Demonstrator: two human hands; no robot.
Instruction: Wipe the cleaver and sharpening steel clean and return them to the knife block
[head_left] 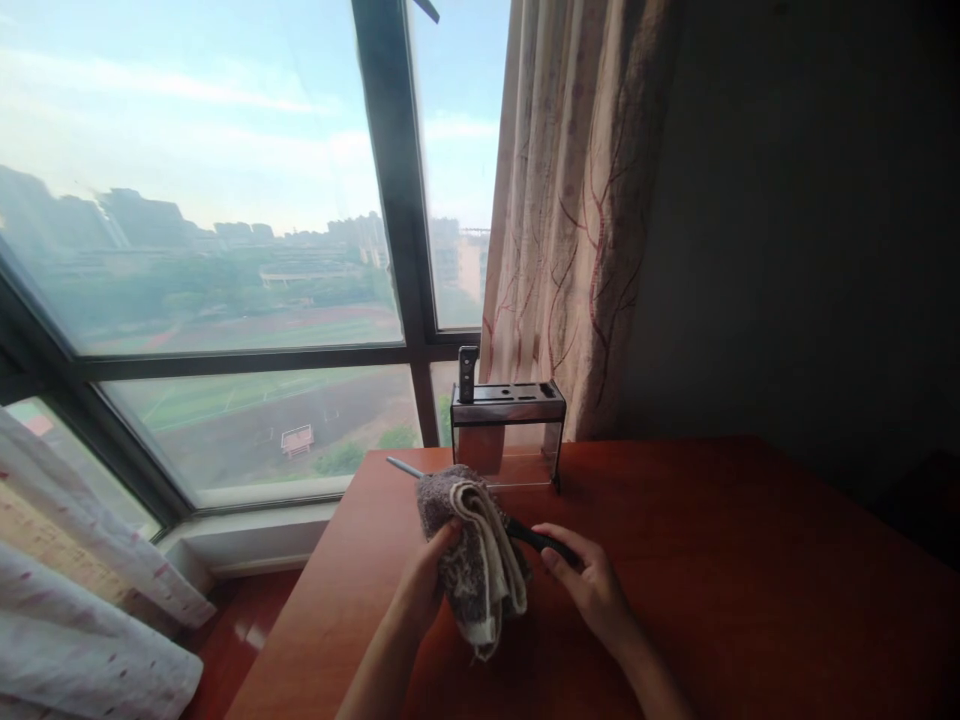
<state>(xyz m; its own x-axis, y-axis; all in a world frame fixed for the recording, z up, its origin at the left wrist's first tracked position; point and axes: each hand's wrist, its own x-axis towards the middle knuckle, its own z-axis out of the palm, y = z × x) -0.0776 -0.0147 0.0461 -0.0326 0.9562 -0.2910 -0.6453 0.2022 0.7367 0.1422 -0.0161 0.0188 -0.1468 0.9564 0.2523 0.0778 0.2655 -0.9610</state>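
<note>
My left hand (431,575) grips a folded grey-brown towel (480,570) with pale edges, thumb pressed on its near side. The towel is wrapped around a sharpening steel (403,467), whose grey, rod-like tip sticks out at the upper left. The middle of the rod is hidden in the cloth. My right hand (589,575) is closed on the steel's black handle (536,538), to the right of the towel. Both hands are above the table. Just beyond them stands a knife block (508,403) with clear sides and a slotted top, a black knife handle (467,375) upright in its left end.
The reddish-brown wooden table (712,560) extends to the right and towards me. Behind it are a large window (225,250) with dark frames and a patterned curtain (577,230). Another light curtain (82,630) hangs at the lower left, beside the white sill (255,540).
</note>
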